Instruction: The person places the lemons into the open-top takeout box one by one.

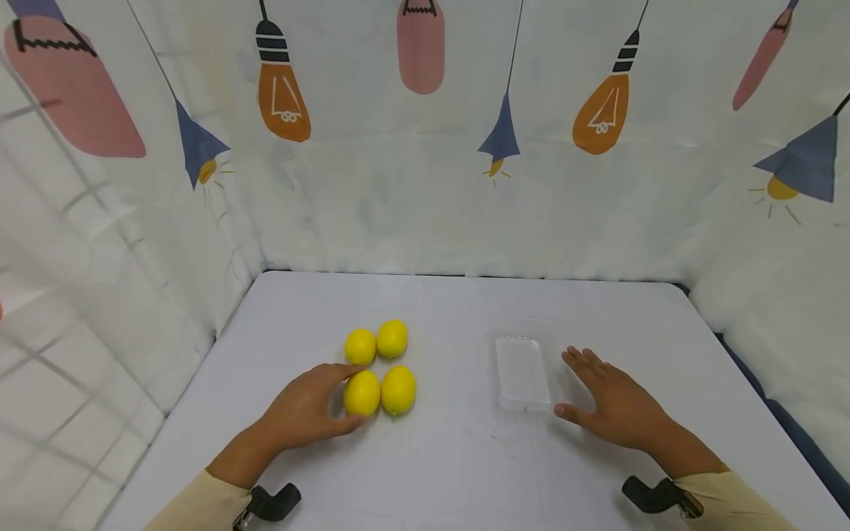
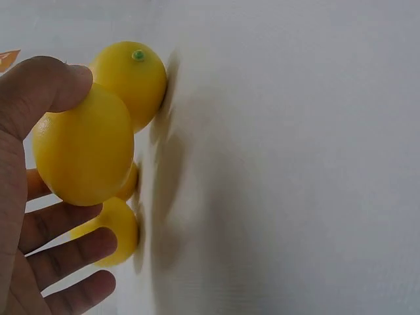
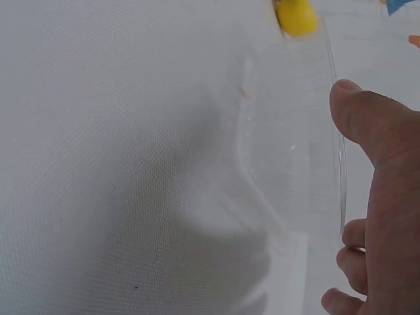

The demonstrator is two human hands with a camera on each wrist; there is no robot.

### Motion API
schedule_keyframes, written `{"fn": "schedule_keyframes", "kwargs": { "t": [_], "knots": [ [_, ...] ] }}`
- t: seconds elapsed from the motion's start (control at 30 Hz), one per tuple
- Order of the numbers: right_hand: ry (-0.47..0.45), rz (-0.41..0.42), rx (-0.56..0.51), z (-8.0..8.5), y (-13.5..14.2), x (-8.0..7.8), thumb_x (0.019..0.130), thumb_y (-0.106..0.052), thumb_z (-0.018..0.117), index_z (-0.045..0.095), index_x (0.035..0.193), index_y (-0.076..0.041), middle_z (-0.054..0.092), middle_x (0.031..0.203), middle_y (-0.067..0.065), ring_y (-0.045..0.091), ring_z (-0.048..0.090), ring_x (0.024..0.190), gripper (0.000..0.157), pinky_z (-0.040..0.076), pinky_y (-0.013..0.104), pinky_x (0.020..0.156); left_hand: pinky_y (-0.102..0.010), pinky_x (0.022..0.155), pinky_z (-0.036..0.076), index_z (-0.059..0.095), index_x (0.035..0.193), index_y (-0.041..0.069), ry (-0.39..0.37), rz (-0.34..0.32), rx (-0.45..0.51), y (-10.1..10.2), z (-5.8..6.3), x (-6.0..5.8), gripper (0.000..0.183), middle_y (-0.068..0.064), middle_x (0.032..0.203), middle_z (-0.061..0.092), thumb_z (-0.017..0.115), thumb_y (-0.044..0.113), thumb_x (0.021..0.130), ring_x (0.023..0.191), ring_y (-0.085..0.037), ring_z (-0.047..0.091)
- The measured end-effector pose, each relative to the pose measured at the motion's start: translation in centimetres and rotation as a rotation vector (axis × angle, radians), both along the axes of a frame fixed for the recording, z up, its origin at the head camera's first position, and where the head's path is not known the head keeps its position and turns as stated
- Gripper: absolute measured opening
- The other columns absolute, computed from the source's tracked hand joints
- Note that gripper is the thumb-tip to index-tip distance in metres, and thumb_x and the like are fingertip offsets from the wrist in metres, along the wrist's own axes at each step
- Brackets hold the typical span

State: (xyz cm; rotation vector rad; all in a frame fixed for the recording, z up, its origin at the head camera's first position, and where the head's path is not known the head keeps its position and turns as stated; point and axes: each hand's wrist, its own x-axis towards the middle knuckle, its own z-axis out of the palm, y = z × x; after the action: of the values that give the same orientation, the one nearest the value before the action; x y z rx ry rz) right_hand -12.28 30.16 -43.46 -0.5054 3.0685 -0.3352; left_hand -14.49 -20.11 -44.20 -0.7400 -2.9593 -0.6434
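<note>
My left hand (image 1: pixel 308 405) grips a yellow lemon (image 1: pixel 362 394), thumb at its near end and forefinger at its far end. In the left wrist view the same lemon (image 2: pixel 85 147) lies in front of the others, with the thumb (image 2: pixel 62 85) pressed on it and the other fingers spread. A second lemon (image 1: pixel 398 390) sits right beside it. On the right is a clear plastic container (image 1: pixel 522 372), open side up. Alongside its right rim, my right hand (image 1: pixel 617 405) is held flat with fingers extended. The right thumb (image 3: pixel 354 108) overlaps the rim in the right wrist view.
Two more lemons, one at the left (image 1: pixel 360 346) and one at the right (image 1: pixel 392 338), lie just behind the front pair. Everything rests on a white table (image 1: pixel 458 472). White printed cloth (image 1: pixel 398 199) hangs behind the table and along both sides.
</note>
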Motion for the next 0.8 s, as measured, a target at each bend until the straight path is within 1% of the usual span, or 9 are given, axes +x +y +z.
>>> {"fn": "schedule_keyframes", "kwargs": {
  "t": [0.17,0.43,0.63,0.8],
  "knots": [
    [0.001,0.003,-0.01,0.1,-0.1,0.0,0.091,-0.07,0.061,0.035,0.159,-0.006,0.035,0.162,0.016,0.044,0.031,0.147,0.097,0.035,0.067,0.109,-0.051,0.104,0.048,0.06,0.143,0.014,-0.005,0.01,0.019,0.2,0.7,-0.2,0.077,-0.003,0.136,0.063,0.086,0.046,0.079,0.125,-0.028,0.059],
    [0.011,0.01,-0.015,0.2,-0.1,0.0,0.091,-0.069,0.062,0.037,0.158,-0.005,0.037,0.161,0.017,0.044,0.033,0.146,0.096,0.037,0.066,0.108,-0.052,0.104,0.048,0.058,0.145,0.016,0.016,0.011,0.082,0.6,1.6,-0.3,0.079,-0.003,0.139,0.061,0.087,0.044,0.078,0.128,-0.029,0.057],
    [-0.006,-0.006,-0.018,0.1,-0.1,0.2,0.091,-0.07,0.061,0.036,0.159,-0.006,0.038,0.161,0.017,0.045,0.035,0.145,0.097,0.039,0.067,0.106,-0.051,0.105,0.048,0.058,0.145,0.019,0.001,0.01,0.099,1.7,2.2,-0.7,0.078,0.002,0.14,0.06,0.088,0.044,0.077,0.128,-0.025,0.056],
    [-0.01,-0.014,-0.018,0.1,-0.2,0.2,0.09,-0.072,0.061,0.037,0.158,-0.007,0.039,0.16,0.018,0.045,0.037,0.143,0.097,0.04,0.067,0.104,-0.051,0.105,0.048,0.058,0.145,0.021,-0.006,0.003,0.104,2.4,2.5,-0.8,0.077,0.003,0.14,0.06,0.087,0.045,0.077,0.128,-0.024,0.056]
  ]
}}
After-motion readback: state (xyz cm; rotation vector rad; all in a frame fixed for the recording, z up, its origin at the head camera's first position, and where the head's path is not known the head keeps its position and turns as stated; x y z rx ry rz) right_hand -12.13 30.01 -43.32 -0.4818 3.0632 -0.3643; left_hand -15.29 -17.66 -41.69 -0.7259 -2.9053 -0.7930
